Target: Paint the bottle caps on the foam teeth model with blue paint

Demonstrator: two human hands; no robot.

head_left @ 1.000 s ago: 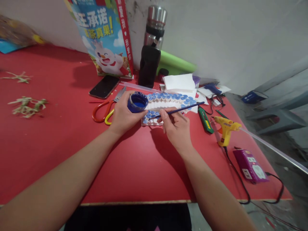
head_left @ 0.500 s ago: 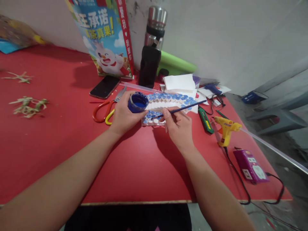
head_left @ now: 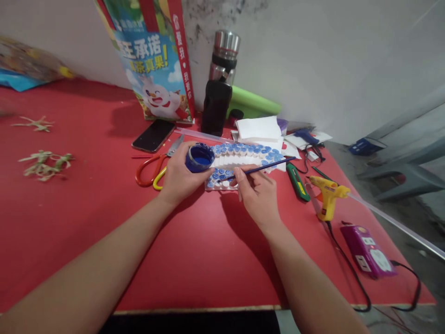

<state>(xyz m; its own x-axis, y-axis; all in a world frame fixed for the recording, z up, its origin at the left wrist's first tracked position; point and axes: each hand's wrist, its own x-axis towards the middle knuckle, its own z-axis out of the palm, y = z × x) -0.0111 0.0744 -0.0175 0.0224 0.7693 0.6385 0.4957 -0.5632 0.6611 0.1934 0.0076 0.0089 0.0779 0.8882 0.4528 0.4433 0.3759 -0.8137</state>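
My left hand point(head_left: 179, 178) is wrapped round a jar of blue paint point(head_left: 200, 157), its open mouth tilted towards me. Between the fingers of my right hand point(head_left: 257, 192) is a thin blue paintbrush point(head_left: 267, 166), its tip down among the small round pieces at the front of a white model point(head_left: 236, 160). Most of the round tops on it are painted blue, while a few at the front edge point(head_left: 225, 184) are white. My fingers hide part of the model. Scissors point(head_left: 149, 171) with red and yellow handles lie beside my left hand.
A phone point(head_left: 153, 135), a printed bag point(head_left: 156, 69) and a steel flask point(head_left: 224, 55) stand or lie at the back. To the right are a green cutter point(head_left: 298, 182), a yellow glue gun point(head_left: 327, 195) and a purple power socket point(head_left: 368, 250) with cords. Straw pieces point(head_left: 47, 164) lie left.
The camera view has tilted up slightly, so everything sits lower in the picture. The brush tip stays at the front pieces, and both hands keep their holds.
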